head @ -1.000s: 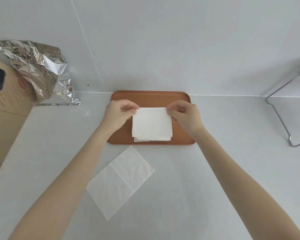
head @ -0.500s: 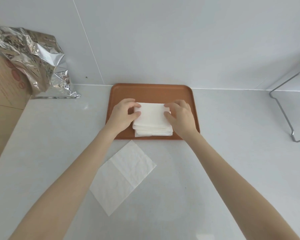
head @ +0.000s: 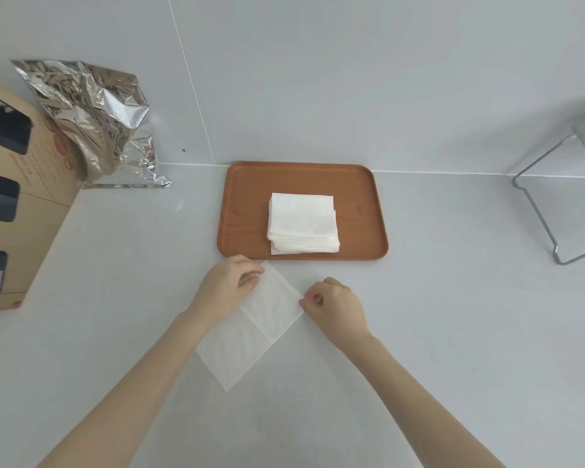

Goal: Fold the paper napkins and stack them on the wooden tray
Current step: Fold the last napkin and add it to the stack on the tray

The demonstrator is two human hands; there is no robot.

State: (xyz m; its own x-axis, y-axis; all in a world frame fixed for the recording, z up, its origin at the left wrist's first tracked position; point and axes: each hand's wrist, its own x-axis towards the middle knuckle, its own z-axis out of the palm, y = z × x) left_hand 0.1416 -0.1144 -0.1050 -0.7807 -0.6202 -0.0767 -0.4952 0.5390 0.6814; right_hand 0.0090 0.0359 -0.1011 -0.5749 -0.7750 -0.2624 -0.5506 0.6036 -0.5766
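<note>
Both hands have come off the stack [head: 303, 224] since half a second ago and dropped to the loose napkin [head: 250, 329] on the counter [head: 453, 332]; I count that as the one real change, apart from the camera tilting back a little.

My left hand [head: 225, 287] now sits on the napkin's far left edge, fingers curled, thumb and forefinger close together at the paper near its top corner. My right hand [head: 336, 307] is at the right corner, fingertips pinched together on the paper there. I cannot tell whether either pinch has lifted the paper; it looks flat.

This napkin lies turned like a diamond just in front of the tray [head: 244, 204], with a fold crease across it. On the tray, the folded napkins rest in a slightly uneven pile toward the near edge, with nothing touching them.

Off to the left, a crumpled foil bag [head: 95, 123] leans against the wall beside a cardboard box [head: 24, 211]. A wire rack [head: 547, 211] stands at the right, well apart from the tray.
</note>
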